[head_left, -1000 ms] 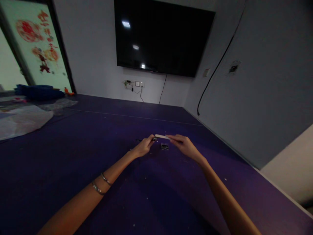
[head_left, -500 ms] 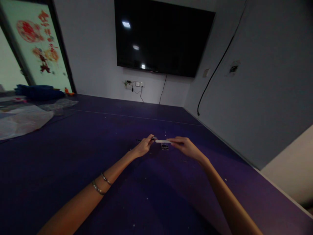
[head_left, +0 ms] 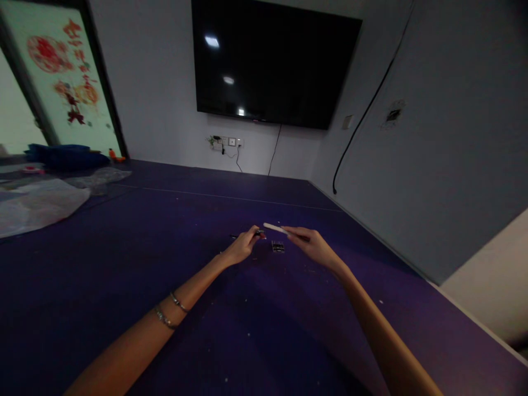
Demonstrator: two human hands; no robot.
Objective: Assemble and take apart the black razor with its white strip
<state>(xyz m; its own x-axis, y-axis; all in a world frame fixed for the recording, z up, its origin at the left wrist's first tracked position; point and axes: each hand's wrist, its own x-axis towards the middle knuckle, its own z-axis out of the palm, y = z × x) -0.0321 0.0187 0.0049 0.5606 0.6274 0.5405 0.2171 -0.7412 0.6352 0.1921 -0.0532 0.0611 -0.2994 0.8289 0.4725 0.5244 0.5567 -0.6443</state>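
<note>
Near the middle of the purple surface, my left hand [head_left: 244,246] is closed on a thin dark item [head_left: 259,233] whose tip pokes out past the fingers; its kind is too small to make out. My right hand [head_left: 310,243] pinches a flat white stick [head_left: 274,227]. The stick points left, its free end just above and apart from the left fingertips. Between the hands, a small dark rectangular piece with pale marks [head_left: 278,247] lies on the purple surface [head_left: 264,308]. Two bracelets [head_left: 165,317] circle my left forearm.
Crumpled clear plastic [head_left: 49,201] and a dark blue bundle [head_left: 68,156] lie at the far left, with a small orange object [head_left: 115,156] beside them. A black cable [head_left: 363,124] hangs down the right wall. A large television [head_left: 276,60] is mounted ahead.
The white stick's free end has tilted upward, away from the left fingertips, uncovering the small dark piece more. My left hand has barely moved.
</note>
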